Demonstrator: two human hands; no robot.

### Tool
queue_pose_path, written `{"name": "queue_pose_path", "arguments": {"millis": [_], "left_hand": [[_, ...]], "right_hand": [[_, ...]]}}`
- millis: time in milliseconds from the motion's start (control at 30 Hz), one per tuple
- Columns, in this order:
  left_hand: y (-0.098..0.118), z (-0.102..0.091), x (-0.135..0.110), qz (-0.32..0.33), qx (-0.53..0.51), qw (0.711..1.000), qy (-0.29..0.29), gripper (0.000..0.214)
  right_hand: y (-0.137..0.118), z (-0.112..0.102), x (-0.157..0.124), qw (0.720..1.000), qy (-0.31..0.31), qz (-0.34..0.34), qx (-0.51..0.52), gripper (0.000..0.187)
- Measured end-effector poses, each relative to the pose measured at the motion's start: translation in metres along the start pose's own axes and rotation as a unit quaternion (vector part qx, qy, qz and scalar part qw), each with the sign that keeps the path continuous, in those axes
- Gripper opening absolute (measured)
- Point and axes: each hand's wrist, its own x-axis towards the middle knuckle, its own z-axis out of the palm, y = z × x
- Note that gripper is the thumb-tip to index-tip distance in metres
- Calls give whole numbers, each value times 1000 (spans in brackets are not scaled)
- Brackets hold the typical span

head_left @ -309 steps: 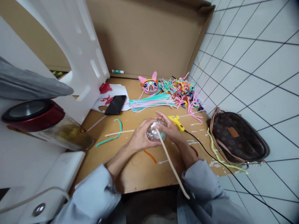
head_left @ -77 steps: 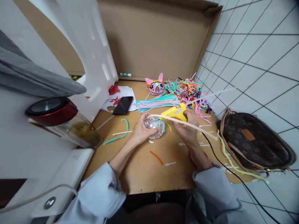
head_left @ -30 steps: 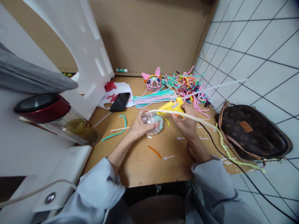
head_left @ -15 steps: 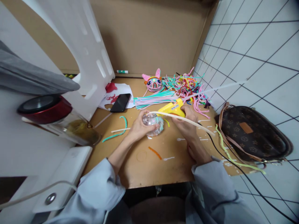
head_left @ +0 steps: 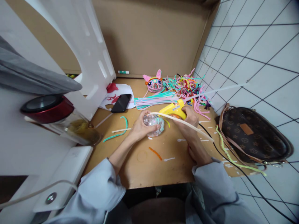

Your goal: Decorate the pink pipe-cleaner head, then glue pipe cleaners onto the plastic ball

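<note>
My left hand (head_left: 140,127) is closed round a clear plastic ball (head_left: 148,120), whose right side carries fuzzy pale blue, white and pink strands. In my right hand (head_left: 188,120) is a yellow hot glue gun (head_left: 172,109), its nozzle close against the top of the ball; whether it touches, I cannot tell. A long cream pipe cleaner (head_left: 184,122) runs from the ball's top, in front of the glue gun and right hand, its free end out to the right. A small yellow piece (head_left: 167,123) lies just right of the ball.
Pipe cleaners lie in a straight bundle (head_left: 154,102) and a tangled heap (head_left: 187,85) behind, beside a pink-eared figure (head_left: 154,84). A phone (head_left: 121,103) rests on paper. Left stands a glass bottle (head_left: 81,127); right, a brown bag (head_left: 254,135) and a black cord (head_left: 224,149).
The cream pipe cleaner's free end has dipped slightly. Both hands keep their hold on the ball and glue gun, and the whole view has shifted a little.
</note>
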Motion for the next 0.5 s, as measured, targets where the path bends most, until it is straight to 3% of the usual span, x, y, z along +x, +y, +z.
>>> {"name": "queue_pose_path", "arguments": {"millis": [500], "left_hand": [[1, 1, -1, -3, -14, 1000, -3, 70]], "right_hand": [[-2, -1, 0, 1000, -7, 14, -4, 21]]}}
